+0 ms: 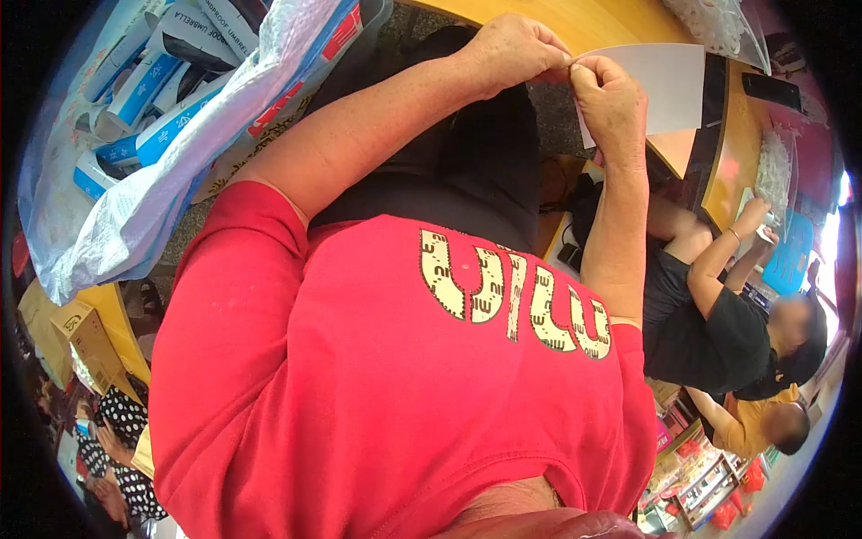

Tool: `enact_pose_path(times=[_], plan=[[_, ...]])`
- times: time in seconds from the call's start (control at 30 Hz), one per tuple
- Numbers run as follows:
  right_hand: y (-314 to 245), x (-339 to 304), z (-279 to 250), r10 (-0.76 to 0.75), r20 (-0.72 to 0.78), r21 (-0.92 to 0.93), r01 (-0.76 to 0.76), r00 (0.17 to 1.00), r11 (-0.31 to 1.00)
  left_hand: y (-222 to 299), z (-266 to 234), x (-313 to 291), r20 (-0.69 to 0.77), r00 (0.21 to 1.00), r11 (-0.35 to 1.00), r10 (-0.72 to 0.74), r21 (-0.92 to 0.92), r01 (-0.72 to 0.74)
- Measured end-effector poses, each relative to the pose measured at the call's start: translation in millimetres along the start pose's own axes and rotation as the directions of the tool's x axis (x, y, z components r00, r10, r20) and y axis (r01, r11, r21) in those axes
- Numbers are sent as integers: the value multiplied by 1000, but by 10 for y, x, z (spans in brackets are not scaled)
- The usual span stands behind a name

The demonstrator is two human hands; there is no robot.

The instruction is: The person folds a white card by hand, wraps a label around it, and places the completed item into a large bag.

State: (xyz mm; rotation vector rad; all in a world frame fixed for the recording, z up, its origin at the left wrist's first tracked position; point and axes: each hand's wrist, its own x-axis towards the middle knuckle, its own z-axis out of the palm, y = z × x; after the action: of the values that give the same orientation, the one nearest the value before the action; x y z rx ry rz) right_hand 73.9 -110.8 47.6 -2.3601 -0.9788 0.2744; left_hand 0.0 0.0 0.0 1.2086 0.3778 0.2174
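Observation:
A white sheet, paper or thin card [664, 85], extends rightward from my hands over the edge of the yellow table. My right hand [612, 103] is closed, thumb and forefinger pinching the sheet's left corner. Right beside it, my left hand [516, 56] is closed in a pinch too, its fingertips meeting the right hand's at that corner. Whatever lies between the left fingertips is too small to make out. Both hands are above my lap, close to the edge of the yellow table [584, 20].
At left, a large white woven sack [193, 166] holds several blue-and-white printed curled card sleeves [148, 108]. A clear plastic bag [718, 27] and a dark phone [770, 90] lie far right. A co-worker in black [718, 332] sits at right, hands on small items. Cardboard boxes [85, 332] stand lower left.

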Motion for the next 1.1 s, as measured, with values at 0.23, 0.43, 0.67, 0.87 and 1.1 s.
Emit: enact_pose_path(times=[0.23,0.43,0.67,0.87,1.1], plan=[[29,-22,61,-20,-89,49,24,996,999,21,-14,-8,-24,1000,999,-10,36,11],[235,-17,-3,59,-79,183,-44,995,982,29,33,15,-30,999,999,-32,9,32],[126,-75,-29,-15,-41,208,24,999,978,115,-3,1,131,986,991,-100,105,86],[161,-86,-106,9,-57,197,3,998,980,65,17,-10,16,996,989,-86,-119,87],[-36,-177,-116,-31,-45,81,35,998,996,41,16,-13,-5,998,995,-59,-85,58]])
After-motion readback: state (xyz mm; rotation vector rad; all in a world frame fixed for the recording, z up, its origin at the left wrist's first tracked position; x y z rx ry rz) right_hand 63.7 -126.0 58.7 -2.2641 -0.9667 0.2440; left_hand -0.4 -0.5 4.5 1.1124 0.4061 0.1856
